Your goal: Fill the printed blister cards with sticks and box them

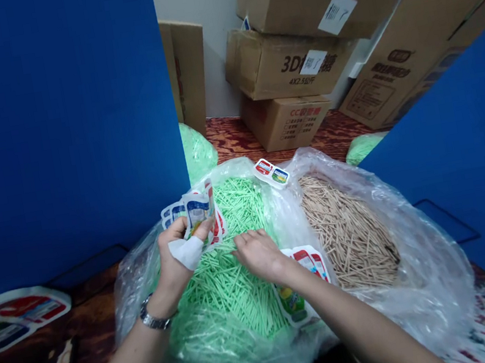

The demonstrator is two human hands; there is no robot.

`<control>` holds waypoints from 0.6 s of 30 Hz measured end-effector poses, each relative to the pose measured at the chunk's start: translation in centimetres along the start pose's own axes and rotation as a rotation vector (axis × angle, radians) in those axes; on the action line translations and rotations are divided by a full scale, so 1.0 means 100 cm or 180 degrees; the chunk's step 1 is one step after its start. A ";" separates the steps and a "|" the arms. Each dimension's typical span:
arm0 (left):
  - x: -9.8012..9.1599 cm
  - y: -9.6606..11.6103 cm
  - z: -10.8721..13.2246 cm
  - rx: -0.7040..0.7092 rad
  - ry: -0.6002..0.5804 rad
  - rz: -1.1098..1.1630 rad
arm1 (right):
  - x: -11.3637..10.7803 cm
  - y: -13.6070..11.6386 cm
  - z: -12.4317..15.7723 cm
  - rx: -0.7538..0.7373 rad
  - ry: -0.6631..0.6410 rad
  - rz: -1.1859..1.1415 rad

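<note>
green sticks fill a clear plastic bag right under both hands. the left hand, with a white wrap around the thumb and a watch at the wrist, is raised above the pile and pinches a fanned bunch of printed packets between thumb and fingers. the right hand lies palm down on the green sticks just right of the left hand, fingers drawn together with their tips in the pile; whether it pinches a stick i cannot tell. under the right wrist lie more printed packets, resting on the bag's fold. to the right of the right hand a heap of tan wooden sticks sits in the same plastic. beyond the hands, one small packet rests on the bag's far rim. cardboard boxes stack up farther off, and blue panels stand to either side of the hands.
</note>
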State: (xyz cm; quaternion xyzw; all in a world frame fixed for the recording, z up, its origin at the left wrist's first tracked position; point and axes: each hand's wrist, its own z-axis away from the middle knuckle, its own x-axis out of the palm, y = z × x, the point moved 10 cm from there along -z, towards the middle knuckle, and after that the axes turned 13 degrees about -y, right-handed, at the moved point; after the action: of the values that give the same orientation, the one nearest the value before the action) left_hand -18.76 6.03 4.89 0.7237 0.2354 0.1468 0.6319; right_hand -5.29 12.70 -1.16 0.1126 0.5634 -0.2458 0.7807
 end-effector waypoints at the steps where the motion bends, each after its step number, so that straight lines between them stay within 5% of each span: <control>1: -0.001 0.000 0.000 0.0017 0.0029 0.0066 | -0.004 0.006 0.004 -0.0022 0.0008 -0.0225; 6: 0.003 0.006 -0.001 0.0045 0.0004 0.0091 | -0.015 0.029 0.015 -0.0593 0.0317 -0.2303; 11: 0.006 -0.003 -0.001 -0.0069 -0.0028 0.0050 | 0.005 0.044 0.007 -0.0922 0.0455 -0.4228; 18: 0.014 -0.014 -0.001 0.0026 -0.0207 -0.0144 | 0.008 0.046 0.004 -0.0765 0.0454 -0.4757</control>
State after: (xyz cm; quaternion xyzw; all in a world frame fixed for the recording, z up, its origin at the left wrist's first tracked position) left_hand -17.80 7.00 3.45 0.7251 0.2316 0.1078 0.6395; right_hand -2.38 16.22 -2.22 -0.3691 0.5617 -0.6383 0.3751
